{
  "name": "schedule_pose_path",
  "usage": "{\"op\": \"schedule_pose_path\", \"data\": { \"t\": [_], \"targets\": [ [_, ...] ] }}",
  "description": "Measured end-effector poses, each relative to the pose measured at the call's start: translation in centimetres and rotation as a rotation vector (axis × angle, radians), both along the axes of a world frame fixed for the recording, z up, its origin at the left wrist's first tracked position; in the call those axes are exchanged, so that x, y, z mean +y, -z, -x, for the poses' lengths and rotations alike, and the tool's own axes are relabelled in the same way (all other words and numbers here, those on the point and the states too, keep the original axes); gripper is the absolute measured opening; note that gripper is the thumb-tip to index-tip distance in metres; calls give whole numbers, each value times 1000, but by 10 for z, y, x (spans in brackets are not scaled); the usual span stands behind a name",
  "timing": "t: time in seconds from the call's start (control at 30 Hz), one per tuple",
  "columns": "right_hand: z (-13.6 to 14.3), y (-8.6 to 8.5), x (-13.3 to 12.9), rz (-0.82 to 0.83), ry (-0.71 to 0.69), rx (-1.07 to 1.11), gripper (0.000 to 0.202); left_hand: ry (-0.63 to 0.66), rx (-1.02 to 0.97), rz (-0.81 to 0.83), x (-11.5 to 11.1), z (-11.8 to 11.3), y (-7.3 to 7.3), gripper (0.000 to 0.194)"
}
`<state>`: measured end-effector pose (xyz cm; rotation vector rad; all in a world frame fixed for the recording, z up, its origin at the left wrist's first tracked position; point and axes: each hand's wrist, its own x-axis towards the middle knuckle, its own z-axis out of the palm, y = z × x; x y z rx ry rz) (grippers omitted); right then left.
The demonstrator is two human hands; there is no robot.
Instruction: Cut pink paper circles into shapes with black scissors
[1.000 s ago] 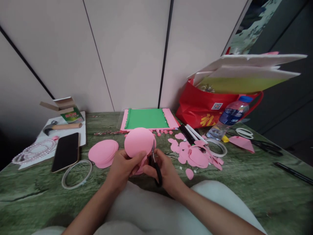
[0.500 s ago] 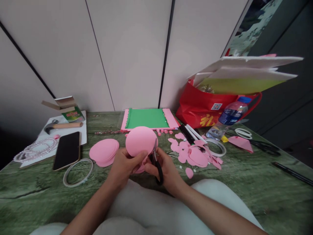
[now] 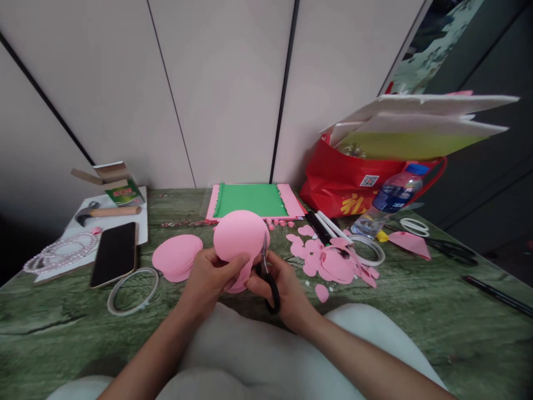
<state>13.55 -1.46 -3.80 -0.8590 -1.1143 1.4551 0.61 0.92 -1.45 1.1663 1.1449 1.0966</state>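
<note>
My left hand (image 3: 212,273) pinches a round piece of pink paper (image 3: 240,236) by its lower edge, thumb on top. Black-handled scissors (image 3: 272,291) are gripped in my right hand (image 3: 287,286), their blades pointing up along the paper's right edge. A strip of pink paper hangs below the disc between the two hands. Left of my left hand lies a pile of pink paper discs (image 3: 177,256). To the right of the scissors, pink paper scraps (image 3: 335,264) are scattered on the tabletop.
Green cardstock (image 3: 252,200) on pink sheets lies against the wall. At left are a phone (image 3: 114,254), a hammer (image 3: 112,211), a bead string (image 3: 62,253) and a tape roll (image 3: 133,291). A red bag (image 3: 337,178), a bottle (image 3: 389,200) and markers (image 3: 325,225) stand or lie at right.
The pink disc has tilted slightly and its top edge sits a little higher. Both hands keep their grips, and the scissors have barely shifted along the edge.
</note>
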Motion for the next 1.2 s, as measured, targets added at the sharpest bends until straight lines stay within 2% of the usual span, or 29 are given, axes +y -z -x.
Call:
{"op": "schedule_pose_path", "data": {
  "t": [0.57,0.7,0.8,1.0,1.2],
  "targets": [
    [0,6,-1,25,2,-40,35,8,-78,-34,-1,0,-4,25],
    [2,11,-2,2,-32,-56,34,34,-49,13,-1,-2,-4,34],
    [2,14,-3,-7,-48,-78,34,-17,-14,17,-2,-2,-3,38],
    [1,7,-1,-23,-53,3,45,-25,49,26,-1,1,-3,26],
    [-1,4,-1,-18,-56,2,47,-28,110,-20,-2,3,-2,22]
  ]
}}
